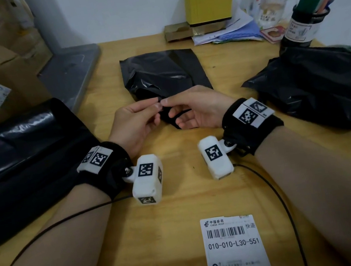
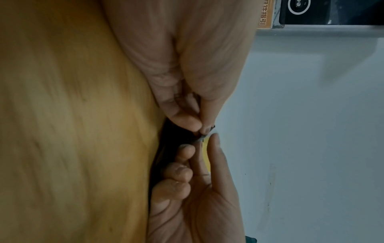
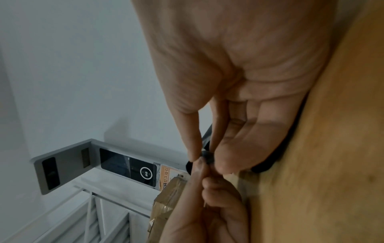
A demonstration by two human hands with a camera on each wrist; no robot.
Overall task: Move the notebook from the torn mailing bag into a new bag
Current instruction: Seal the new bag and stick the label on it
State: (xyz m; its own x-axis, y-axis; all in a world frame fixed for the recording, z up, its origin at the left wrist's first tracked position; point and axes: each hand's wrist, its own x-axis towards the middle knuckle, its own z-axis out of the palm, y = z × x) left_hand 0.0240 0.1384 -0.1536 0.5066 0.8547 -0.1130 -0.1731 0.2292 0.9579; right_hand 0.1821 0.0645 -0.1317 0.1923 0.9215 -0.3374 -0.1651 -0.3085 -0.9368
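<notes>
The head camera looks steeply down at the bench [image 1: 155, 240] from above. Both wrist cameras sit very close, rolled sideways, facing each other; all three share the meeting fingertips [image 2: 188, 122].

Dim, soft indoor light; wrist views blurry w/ noise, head view edges warped.

black mailing bag [image 1: 160, 75], yellow box [image 1: 208, 4] — tan wooden table [image 1: 164, 239]

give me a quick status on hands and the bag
Left hand and right hand both pinch the near edge of the black mailing bag. Notebook not visible. Nothing in the way.
</notes>
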